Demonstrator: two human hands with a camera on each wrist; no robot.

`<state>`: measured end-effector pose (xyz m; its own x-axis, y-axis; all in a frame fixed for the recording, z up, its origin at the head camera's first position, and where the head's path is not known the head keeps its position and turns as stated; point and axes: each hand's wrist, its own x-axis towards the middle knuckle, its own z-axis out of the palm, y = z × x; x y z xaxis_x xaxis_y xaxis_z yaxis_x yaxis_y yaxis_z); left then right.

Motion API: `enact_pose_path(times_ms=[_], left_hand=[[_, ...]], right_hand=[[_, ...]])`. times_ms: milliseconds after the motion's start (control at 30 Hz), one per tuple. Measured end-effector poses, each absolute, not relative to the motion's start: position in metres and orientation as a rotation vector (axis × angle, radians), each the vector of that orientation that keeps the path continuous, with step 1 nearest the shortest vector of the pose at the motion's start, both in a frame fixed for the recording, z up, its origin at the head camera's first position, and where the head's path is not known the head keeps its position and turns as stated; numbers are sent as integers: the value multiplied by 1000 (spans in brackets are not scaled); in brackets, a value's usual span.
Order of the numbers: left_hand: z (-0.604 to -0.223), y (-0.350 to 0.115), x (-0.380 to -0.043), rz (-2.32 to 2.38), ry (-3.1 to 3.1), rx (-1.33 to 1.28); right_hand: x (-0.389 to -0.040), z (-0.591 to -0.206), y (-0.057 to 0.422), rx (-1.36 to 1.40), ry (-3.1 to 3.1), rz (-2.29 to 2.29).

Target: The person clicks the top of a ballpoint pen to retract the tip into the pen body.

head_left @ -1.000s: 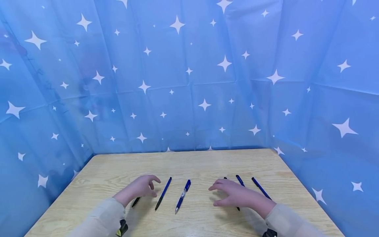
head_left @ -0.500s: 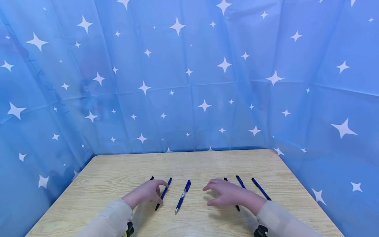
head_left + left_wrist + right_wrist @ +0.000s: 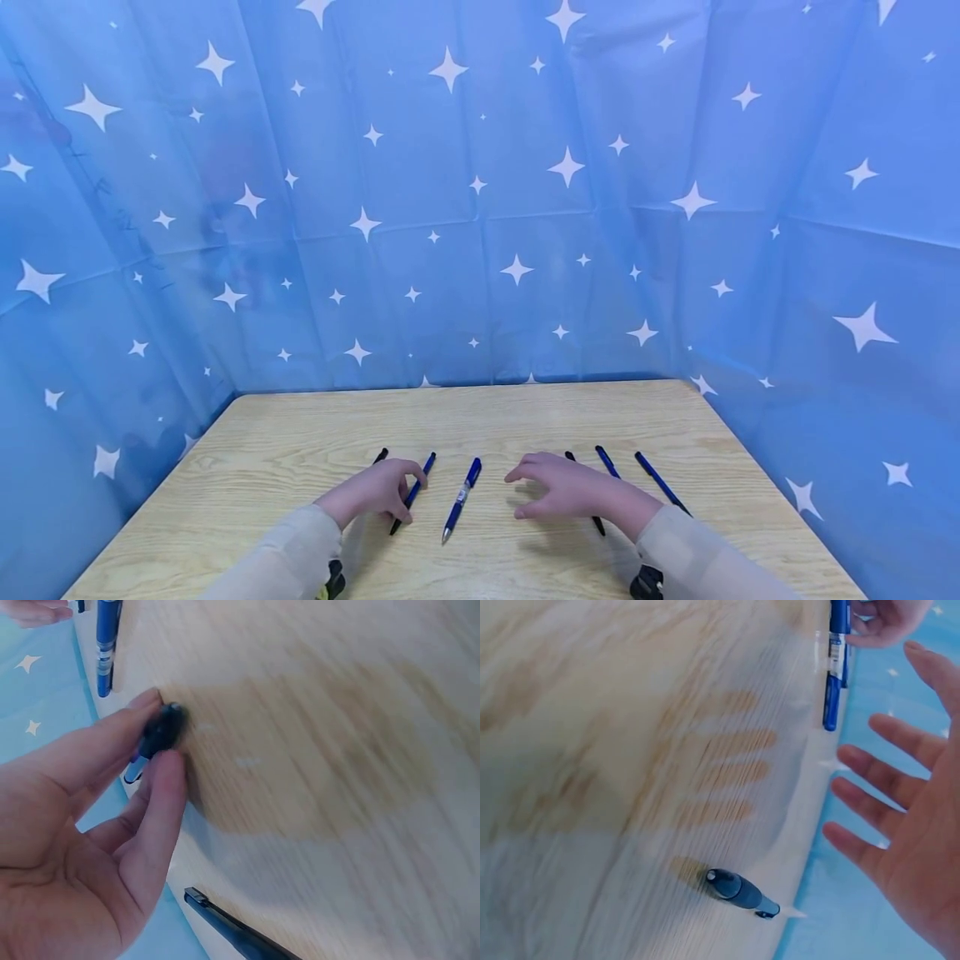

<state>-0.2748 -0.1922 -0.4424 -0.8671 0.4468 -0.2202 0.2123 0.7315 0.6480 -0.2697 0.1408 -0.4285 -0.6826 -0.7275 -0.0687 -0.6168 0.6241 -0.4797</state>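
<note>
In the head view my left hand [image 3: 373, 490] reaches over a blue pen [image 3: 411, 498] with a black tip, lying slanted on the table. The left wrist view has the pen's dark tip end [image 3: 163, 729] between the thumb and a finger, which pinch it from both sides. Just right of that hand lies a blue pen with a white label [image 3: 461, 503]. My right hand [image 3: 570, 488] hovers over the table, fingers spread and holding nothing. It partly hides a black pen [image 3: 598, 526]; in the right wrist view a dark-gripped pen [image 3: 739, 890] lies below its fingers.
Another black pen [image 3: 381, 455] lies left of my left hand, mostly hidden by it. Two blue pens, a nearer one [image 3: 607, 460] and an outer one [image 3: 658, 478], lie beyond my right forearm. A blue star-printed curtain [image 3: 480, 208] surrounds the wooden table [image 3: 480, 417].
My left hand has moved right from the black pen to the blue pen with the black tip, uncovering the black pen's end. My right hand has drifted left, fingers still spread.
</note>
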Motion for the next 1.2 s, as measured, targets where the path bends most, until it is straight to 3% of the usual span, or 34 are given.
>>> enact_pose_path(times_ms=[433, 1200], left_hand=[[-420, -188, -272, 845, 2564, 362], [-371, -159, -264, 1121, 2679, 601]], right_hand=[[-280, -425, 135, -1056, 2592, -672], [-285, -391, 138, -1012, 2579, -1336]])
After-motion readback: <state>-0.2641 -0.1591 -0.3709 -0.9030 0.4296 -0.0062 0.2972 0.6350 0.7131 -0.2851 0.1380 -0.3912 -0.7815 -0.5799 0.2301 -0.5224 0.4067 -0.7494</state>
